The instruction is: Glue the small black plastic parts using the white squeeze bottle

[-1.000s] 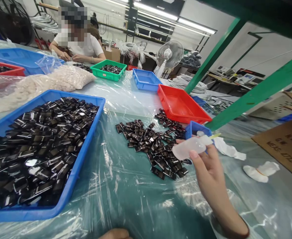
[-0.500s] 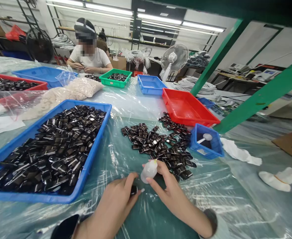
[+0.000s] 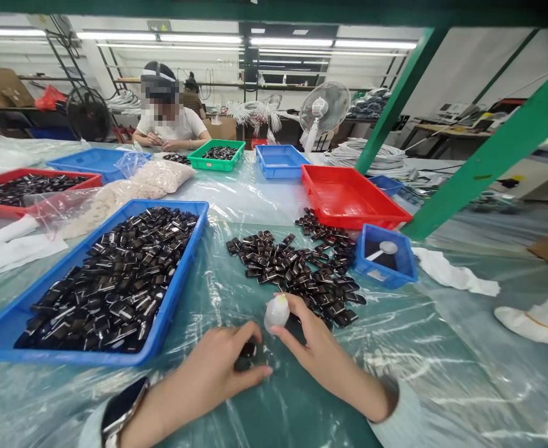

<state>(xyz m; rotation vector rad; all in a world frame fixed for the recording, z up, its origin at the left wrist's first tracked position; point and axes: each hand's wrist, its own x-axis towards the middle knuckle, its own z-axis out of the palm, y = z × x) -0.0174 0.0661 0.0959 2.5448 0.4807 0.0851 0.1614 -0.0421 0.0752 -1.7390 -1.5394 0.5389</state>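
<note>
My right hand is closed round a small translucent white bottle with a yellowish tip, its thumb on the near side. To its left, my left hand curls round a small black piece, which shows between thumb and index finger; the other fingers are mostly hidden. The left thumb tip sticks out, apart from the index finger. Beyond both hands lies a loose pile of shiny black pieces on the plastic-covered table. A large blue tray at the left is heaped with similar pieces.
A red tray and a small blue bin with a white scoop stand at the right, beside a green post. White cloths lie farther right. Across the table sits a person behind a green tray.
The view has tilted slightly. My left thumb has spread away from the index finger, and a small white tip by it no longer shows. The bottle stays in my right hand, tilted slightly differently.
</note>
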